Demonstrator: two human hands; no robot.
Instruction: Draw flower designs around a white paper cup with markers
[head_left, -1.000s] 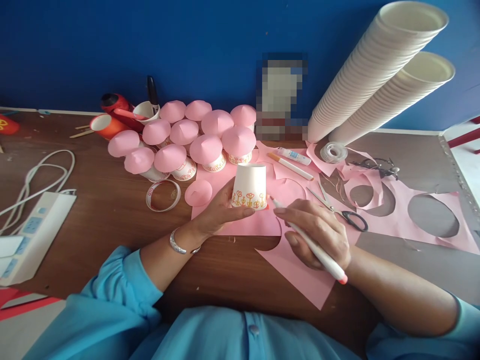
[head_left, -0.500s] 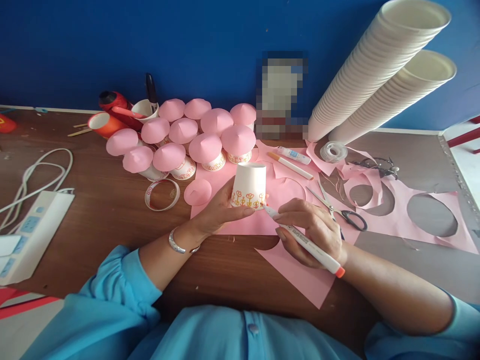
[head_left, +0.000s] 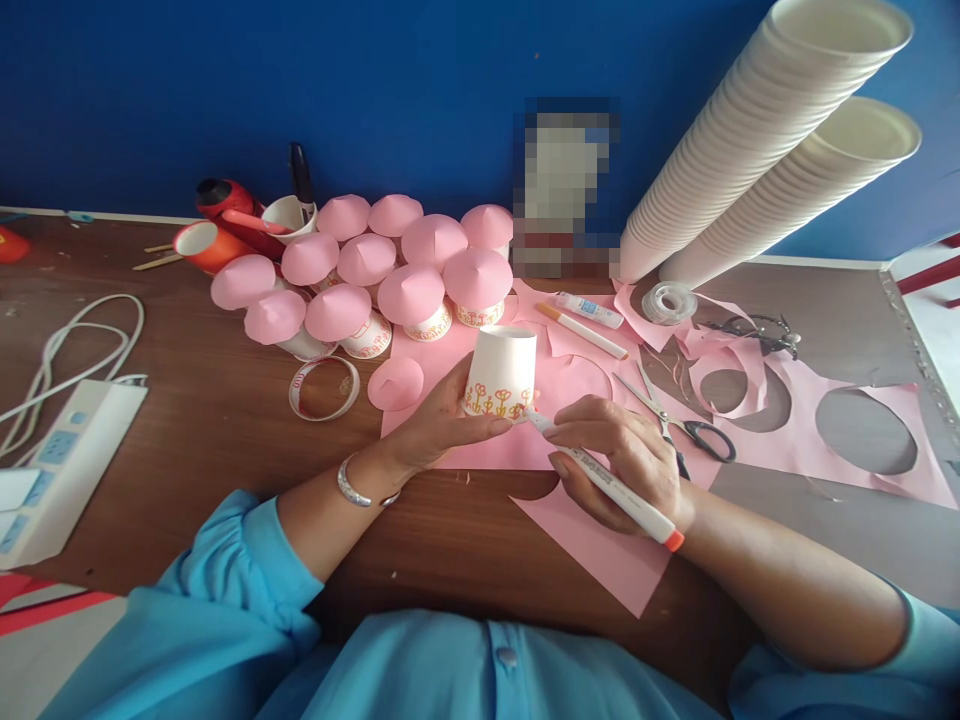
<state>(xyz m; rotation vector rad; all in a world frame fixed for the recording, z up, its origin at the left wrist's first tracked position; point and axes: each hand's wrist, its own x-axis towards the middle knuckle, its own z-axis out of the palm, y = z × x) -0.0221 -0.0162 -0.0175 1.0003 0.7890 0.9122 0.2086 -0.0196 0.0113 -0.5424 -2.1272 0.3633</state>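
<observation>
My left hand (head_left: 444, 415) is closed around a white paper cup (head_left: 504, 358), held with its narrow end up. Orange-brown flowers are drawn in a band along the cup's lower part. In my right hand (head_left: 626, 455) is a white marker pen (head_left: 619, 495) with an orange-red end; its tip meets the drawn band at the cup's lower right. Several cups topped with pink paper cones (head_left: 411, 292) stand behind, some with similar drawings. Below the hands lies a pink paper sheet (head_left: 472, 450).
Two tall stacks of white paper cups (head_left: 739, 130) lean by the blue wall. Scissors (head_left: 671, 418), another marker (head_left: 583, 331), a glue bottle (head_left: 590, 310), clear tape (head_left: 667, 303) and cut pink paper (head_left: 802, 420) lie rightward. On the left are a tape roll (head_left: 300, 398) and a power strip (head_left: 75, 460).
The cup has shifted slightly right and turned a little in my left hand. The marker's tip has moved slightly left along the flower band.
</observation>
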